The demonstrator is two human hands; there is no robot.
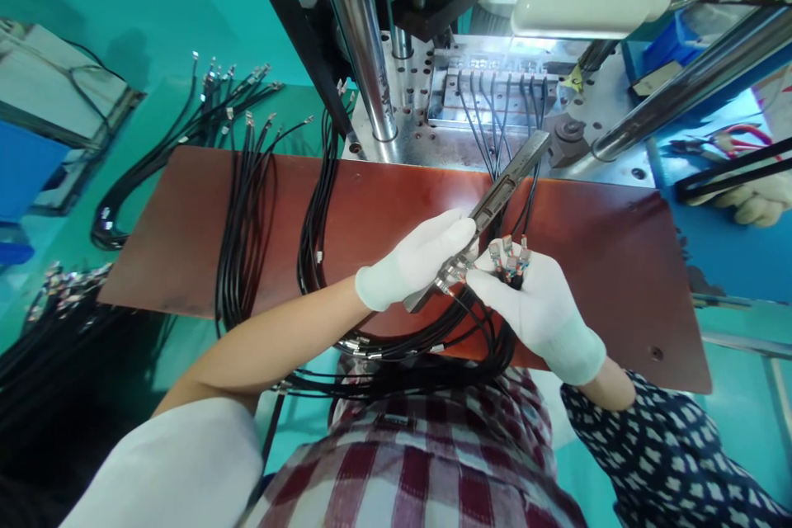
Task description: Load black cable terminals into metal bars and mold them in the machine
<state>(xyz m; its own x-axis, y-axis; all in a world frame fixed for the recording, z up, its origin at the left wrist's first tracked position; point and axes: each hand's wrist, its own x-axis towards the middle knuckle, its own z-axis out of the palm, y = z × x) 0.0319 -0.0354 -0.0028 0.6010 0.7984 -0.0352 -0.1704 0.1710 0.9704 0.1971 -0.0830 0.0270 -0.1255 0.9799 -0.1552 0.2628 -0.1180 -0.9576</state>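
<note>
My gloved left hand (424, 254) is closed around a long, narrow metal bar (511, 177) with slots along it, held slanting over the brown board. Small metal cable connectors sit at the bar's lower part, close to my fingers. My gloved right hand (535, 305) grips a bunch of cable ends (508, 256) with metal connectors and bare coloured wires, right beside the bar. From there the black cables (421, 342) loop down over the board's front edge and across the lap. Fingers of the right hand are partly hidden by the bunch.
A press stands ahead, its steel columns (371, 66) flanking a mould block (495, 95) with several cables in it. Black cable bundles (238, 223) lie on the brown board (619, 280) at left. Pliers (723, 140) and a glove (758, 198) lie at right.
</note>
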